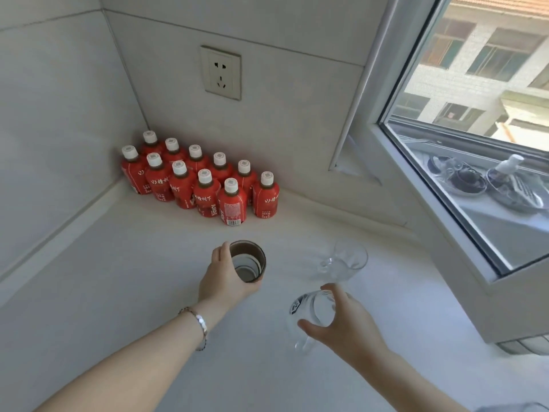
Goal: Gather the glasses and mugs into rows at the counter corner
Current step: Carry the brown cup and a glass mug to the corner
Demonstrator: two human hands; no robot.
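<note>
Plainly, the gathering is sitting at an early stage, judging from how things are lying now. Red bottles (202, 179) are filling the counter (118, 263) corner at about 11 o'clock in the view, standing in two tidy rows against the walls. No glass or mug is standing beside them yet.

The left hand (222, 278) is gripping a brown mug (248, 260) near the middle of the view, with its thumb and fingers curling round the mug's sides. Whether the mug is resting on the counter or hanging just above it, I cannot tell. At about 4 o'clock from the mug, the right hand (341, 325) is gripping a clear glass with a dark label (312, 307), thumb and fingers curling round its top. That glass is looking tilted, and I cannot tell whether it is off the counter.

A second clear glass (341, 261) is sitting alone at 3 o'clock from the mug, just beyond the right hand's fingertips, with nothing touching it.

So nothing is looking placed yet. All three pieces are sitting well apart from the corner, and in my judgement each is waiting to be carried toward 11 o'clock and lined up in front of the bottles. Whether more glasses are waiting outside the view, I cannot tell.
</note>
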